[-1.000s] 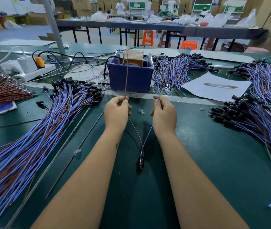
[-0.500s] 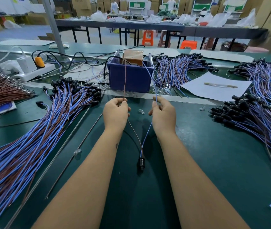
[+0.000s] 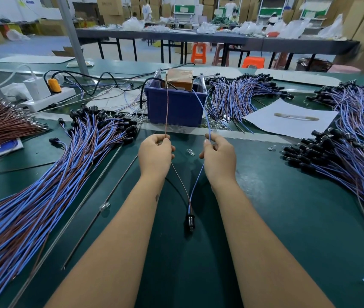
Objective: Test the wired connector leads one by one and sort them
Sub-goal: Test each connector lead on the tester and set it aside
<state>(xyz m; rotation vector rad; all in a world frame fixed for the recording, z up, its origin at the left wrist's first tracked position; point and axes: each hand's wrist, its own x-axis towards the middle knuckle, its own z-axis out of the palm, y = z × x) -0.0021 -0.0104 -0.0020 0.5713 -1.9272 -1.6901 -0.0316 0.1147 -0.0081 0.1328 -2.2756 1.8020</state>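
At the middle of the green worktop, both hands work a single two-wire connector lead. Left hand: fingers curled, thumb and forefinger pinching the thin brown wire, which rises straight from the pinch to the brown box-shaped tester. Right hand: fingers curled, pinching the thin blue wire, which arcs up toward the same tester. Below the hands the two wires converge and enter a small black cylindrical connector lying on the worktop between the forearms.

The tester sits in a dark blue plastic bin toward the far edge, directly beyond the hands. A small clear bulb lies between the two hands. Toward the left edge, a large fanned bundle of blue-and-brown leads with black connectors points toward the bin; beyond it lies a sheaf of brown wires. Two thin metal rods lie diagonally beside the left forearm. Toward the right edge, a second heap of blue-and-brown leads spreads down the worktop. A white paper sheet lies right of the bin, and a white power strip lies at the far left.
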